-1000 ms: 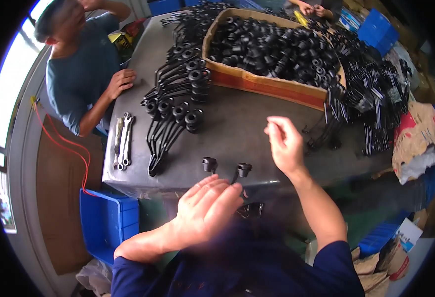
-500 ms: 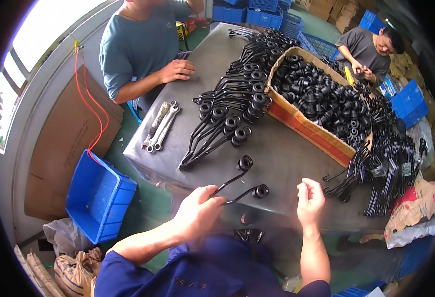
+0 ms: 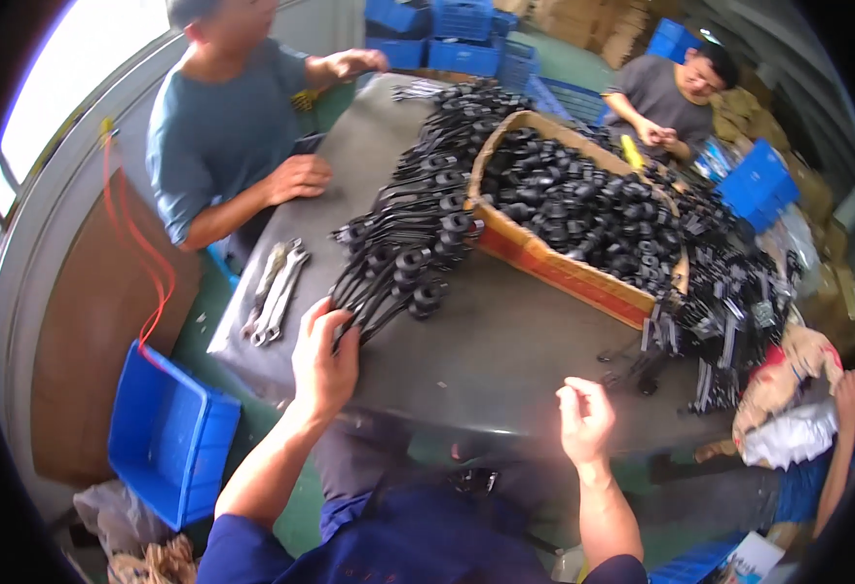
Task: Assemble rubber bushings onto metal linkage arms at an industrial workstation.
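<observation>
My left hand [image 3: 326, 362] is at the near end of a row of bent black metal rods [image 3: 381, 302] with round black rubber bushings on their ends. Its thumb and fingers close round the bend of a rod there; blur partly hides the grip. My right hand [image 3: 586, 420] is raised over the table's near edge, fingers curled together with nothing visible in them. Beyond it stands an open cardboard box [image 3: 554, 276] heaped with loose black rubber bushings [image 3: 583, 204].
Several wrenches [image 3: 278, 292] lie left on the metal table [image 3: 466, 365]. A co-worker [image 3: 218, 146] sits at the far left, another [image 3: 666, 107] at the far right; a third person's arm [image 3: 841, 438] shows at the right edge. More black rods [image 3: 729, 311] lie right. A blue crate [image 3: 169, 438] stands lower left.
My left hand has carried the bent rod with two bushings left and away from me, onto the row. My view has shifted. The left co-worker's raised hand has come down.
</observation>
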`<state>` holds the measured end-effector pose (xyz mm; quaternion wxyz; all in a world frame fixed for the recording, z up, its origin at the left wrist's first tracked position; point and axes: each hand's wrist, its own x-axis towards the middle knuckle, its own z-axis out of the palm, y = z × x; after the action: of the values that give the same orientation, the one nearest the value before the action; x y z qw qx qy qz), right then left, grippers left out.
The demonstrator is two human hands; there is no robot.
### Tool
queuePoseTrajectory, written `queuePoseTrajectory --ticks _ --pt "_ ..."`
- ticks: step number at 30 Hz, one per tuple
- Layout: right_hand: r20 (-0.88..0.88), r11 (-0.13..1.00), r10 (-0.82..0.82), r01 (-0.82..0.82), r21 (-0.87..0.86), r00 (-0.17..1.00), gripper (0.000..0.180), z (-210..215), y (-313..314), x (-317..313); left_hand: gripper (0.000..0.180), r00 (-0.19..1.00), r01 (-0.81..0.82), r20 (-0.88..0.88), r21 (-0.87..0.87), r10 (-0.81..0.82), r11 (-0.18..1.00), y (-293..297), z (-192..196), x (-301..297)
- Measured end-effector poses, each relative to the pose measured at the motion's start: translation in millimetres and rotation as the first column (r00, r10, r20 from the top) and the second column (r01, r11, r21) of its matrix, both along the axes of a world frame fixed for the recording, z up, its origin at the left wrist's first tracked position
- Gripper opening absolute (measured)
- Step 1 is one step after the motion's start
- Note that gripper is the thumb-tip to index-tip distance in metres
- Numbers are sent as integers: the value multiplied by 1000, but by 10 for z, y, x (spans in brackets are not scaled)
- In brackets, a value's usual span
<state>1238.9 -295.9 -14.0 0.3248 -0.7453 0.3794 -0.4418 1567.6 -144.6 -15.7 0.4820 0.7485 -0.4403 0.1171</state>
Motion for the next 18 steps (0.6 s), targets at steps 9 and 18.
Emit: queuePoseTrajectory --ticks 9,18 --pt "100 926 -316 330 -184 943 14 436 -616 -603 42 991 127 -52 15 -126 992 158 -139 50" --pt "-18 907 -405 399 -135 914 31 334 -892 -976 42 930 296 250 -76 -270 952 118 115 -329"
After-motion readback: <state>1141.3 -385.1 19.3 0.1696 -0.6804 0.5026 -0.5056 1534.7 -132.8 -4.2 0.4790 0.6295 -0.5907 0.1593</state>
